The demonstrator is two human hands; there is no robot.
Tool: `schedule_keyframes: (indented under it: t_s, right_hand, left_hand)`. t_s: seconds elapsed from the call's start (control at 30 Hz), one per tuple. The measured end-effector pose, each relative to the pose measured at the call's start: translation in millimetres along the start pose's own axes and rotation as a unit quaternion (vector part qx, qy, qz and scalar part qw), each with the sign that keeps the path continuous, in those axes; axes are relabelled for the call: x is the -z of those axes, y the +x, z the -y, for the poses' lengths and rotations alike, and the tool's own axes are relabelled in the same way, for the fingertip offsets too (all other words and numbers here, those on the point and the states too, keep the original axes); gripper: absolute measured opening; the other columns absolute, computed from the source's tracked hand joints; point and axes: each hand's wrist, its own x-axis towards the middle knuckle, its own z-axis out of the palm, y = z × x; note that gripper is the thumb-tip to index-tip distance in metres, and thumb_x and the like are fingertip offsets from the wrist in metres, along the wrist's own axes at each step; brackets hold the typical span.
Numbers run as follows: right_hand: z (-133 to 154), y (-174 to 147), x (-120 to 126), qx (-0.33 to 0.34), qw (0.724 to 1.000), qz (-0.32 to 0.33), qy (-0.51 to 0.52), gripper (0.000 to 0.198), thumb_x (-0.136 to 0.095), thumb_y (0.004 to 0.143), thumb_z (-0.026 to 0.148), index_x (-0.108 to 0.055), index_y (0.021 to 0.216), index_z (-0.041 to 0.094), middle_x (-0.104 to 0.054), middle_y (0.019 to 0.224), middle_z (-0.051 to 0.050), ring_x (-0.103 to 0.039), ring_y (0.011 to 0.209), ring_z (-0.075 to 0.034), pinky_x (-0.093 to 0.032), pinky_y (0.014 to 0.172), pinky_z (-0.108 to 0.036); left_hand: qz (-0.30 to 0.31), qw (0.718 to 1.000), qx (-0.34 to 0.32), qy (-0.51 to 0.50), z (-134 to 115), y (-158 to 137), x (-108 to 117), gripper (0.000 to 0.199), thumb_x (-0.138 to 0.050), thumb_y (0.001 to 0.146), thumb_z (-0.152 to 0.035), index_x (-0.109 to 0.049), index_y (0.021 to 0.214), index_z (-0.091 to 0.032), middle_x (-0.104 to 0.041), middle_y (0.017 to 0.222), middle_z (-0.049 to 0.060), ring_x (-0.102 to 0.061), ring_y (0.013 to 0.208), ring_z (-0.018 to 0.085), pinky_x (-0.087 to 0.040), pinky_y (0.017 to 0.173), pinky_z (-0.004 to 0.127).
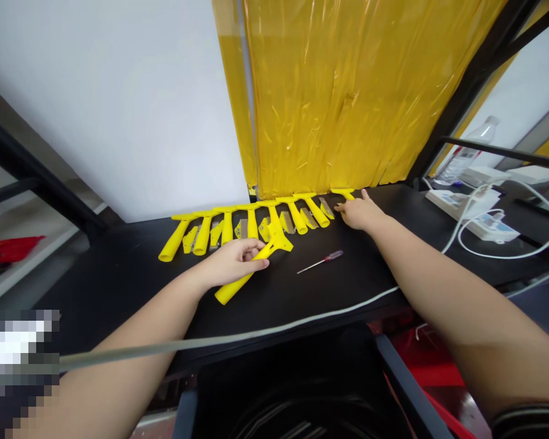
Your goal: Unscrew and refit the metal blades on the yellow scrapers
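Observation:
My left hand [235, 262] is closed around the tube of a yellow plastic scraper handle [235, 288], whose wide flat head points up and to the right. Behind it, a row of similar yellow handles [202, 235] lies on the black tabletop, heads toward the wall. Small yellow pieces with grey metal blades [287, 222] lie in the gaps between them. At the row's right end, my right hand [361, 212] is on another yellow handle [342, 192], with its fingers partly curled and its tube mostly hidden beneath the hand. A screwdriver [320, 261] lies between my hands.
White power strips [476, 213] and looped white cables stand at the right, with a clear plastic bottle [471, 149] behind. A pale cable [302, 320] crosses along the table's front edge. Yellow film [338, 97] and a white panel [119, 97] back the black table [132, 292].

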Motion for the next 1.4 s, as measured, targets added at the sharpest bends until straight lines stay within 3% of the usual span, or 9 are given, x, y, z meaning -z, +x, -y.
schedule_keyframes:
  t_s: [0.17, 0.27, 0.37, 0.57, 0.8, 1.0, 1.17, 1.3, 1.4]
  right_hand:
    - [7, -7, 7, 0.015, 0.999, 0.031, 0.004, 0.055, -0.045, 0.096, 0.015, -0.069, 0.145, 0.019, -0.071, 0.140, -0.016, -0.064, 0.135, -0.032, -0.028, 0.128, -0.052]
    - [11, -16, 9, 0.015, 0.999, 0.031, 0.006, 0.052, -0.045, 0.095, 0.014, -0.073, 0.140, 0.016, -0.073, 0.134, -0.021, -0.069, 0.126, -0.037, -0.047, 0.113, -0.052]
    - [11, -32, 8, 0.019, 0.999, 0.033, 0.010, 0.052, -0.044, 0.098, 0.016, -0.070, 0.143, 0.014, -0.074, 0.130, -0.024, -0.073, 0.119, -0.039, -0.057, 0.099, -0.051]
    - [4, -79, -3, 0.092, 0.994, -0.001, 0.055, 0.053, -0.042, 0.102, 0.018, -0.062, 0.150, 0.013, -0.071, 0.138, -0.020, -0.073, 0.121, -0.035, -0.056, 0.107, -0.049]
    - [21, -121, -1, 0.222, 0.959, -0.043, 0.170, 0.051, -0.039, 0.105, 0.018, -0.062, 0.151, 0.016, -0.057, 0.157, -0.010, -0.062, 0.140, -0.026, -0.047, 0.123, -0.042]
    - [38, -123, 5, 0.339, 0.899, -0.021, 0.276, 0.049, -0.043, 0.106, 0.015, -0.063, 0.150, 0.020, -0.056, 0.158, -0.004, -0.057, 0.145, -0.023, -0.043, 0.127, -0.040]
    - [56, -112, 7, 0.372, 0.872, -0.023, 0.316, 0.051, -0.044, 0.106, 0.013, -0.061, 0.152, 0.024, -0.058, 0.158, -0.003, -0.055, 0.147, -0.023, -0.043, 0.127, -0.044]
    - [71, -132, 22, 0.378, 0.854, -0.099, 0.342, 0.039, -0.052, 0.105, 0.017, -0.071, 0.138, 0.025, -0.067, 0.146, -0.010, -0.064, 0.135, -0.025, -0.053, 0.116, -0.044]
    - [76, -171, 41, 0.398, 0.812, -0.177, 0.388, 0.024, -0.057, 0.104, 0.019, -0.075, 0.119, 0.022, -0.075, 0.108, -0.010, -0.073, 0.099, -0.021, -0.061, 0.089, -0.036]
  left_hand:
    - [0.000, 1.000, -0.003, 0.000, -2, 0, 0, 0.045, -0.072, 0.088, -0.057, -0.070, 0.112, -0.020, -0.058, 0.079, -0.001, -0.054, 0.069, 0.016, -0.044, 0.066, 0.029]
    - [0.004, 1.000, 0.000, 0.007, -2, 1, 0, 0.046, -0.072, 0.087, -0.058, -0.070, 0.113, -0.019, -0.059, 0.080, 0.000, -0.055, 0.070, 0.017, -0.045, 0.068, 0.029]
    - [-0.002, 1.000, 0.004, 0.015, -1, 1, 1, 0.050, -0.072, 0.087, -0.060, -0.070, 0.115, -0.020, -0.060, 0.082, 0.000, -0.057, 0.073, 0.018, -0.045, 0.069, 0.030]
    - [0.001, 1.000, 0.004, 0.017, 0, 1, 0, 0.050, -0.072, 0.087, -0.061, -0.069, 0.118, -0.021, -0.059, 0.085, 0.000, -0.058, 0.077, 0.019, -0.045, 0.072, 0.030]
    - [0.007, 1.000, 0.015, 0.019, 0, 2, 1, 0.055, -0.071, 0.087, -0.063, -0.069, 0.122, -0.020, -0.063, 0.090, 0.003, -0.061, 0.083, 0.021, -0.048, 0.077, 0.033]
    - [0.030, 0.999, 0.029, 0.010, -8, 0, 5, 0.060, -0.072, 0.085, -0.063, -0.068, 0.124, -0.018, -0.067, 0.098, 0.005, -0.063, 0.090, 0.022, -0.049, 0.083, 0.034]
    - [0.061, 0.998, 0.033, 0.006, -15, -2, 12, 0.049, -0.071, 0.087, -0.059, -0.070, 0.113, -0.018, -0.066, 0.089, 0.003, -0.059, 0.080, 0.019, -0.046, 0.075, 0.031]
    - [0.064, 0.997, 0.039, 0.035, -14, -4, 15, 0.045, -0.070, 0.088, -0.058, -0.072, 0.112, -0.019, -0.063, 0.084, 0.002, -0.056, 0.074, 0.018, -0.043, 0.069, 0.030]
    - [0.065, 0.996, 0.038, 0.038, -14, -4, 15, 0.046, -0.070, 0.088, -0.057, -0.072, 0.113, -0.019, -0.064, 0.085, 0.002, -0.056, 0.075, 0.018, -0.043, 0.068, 0.030]
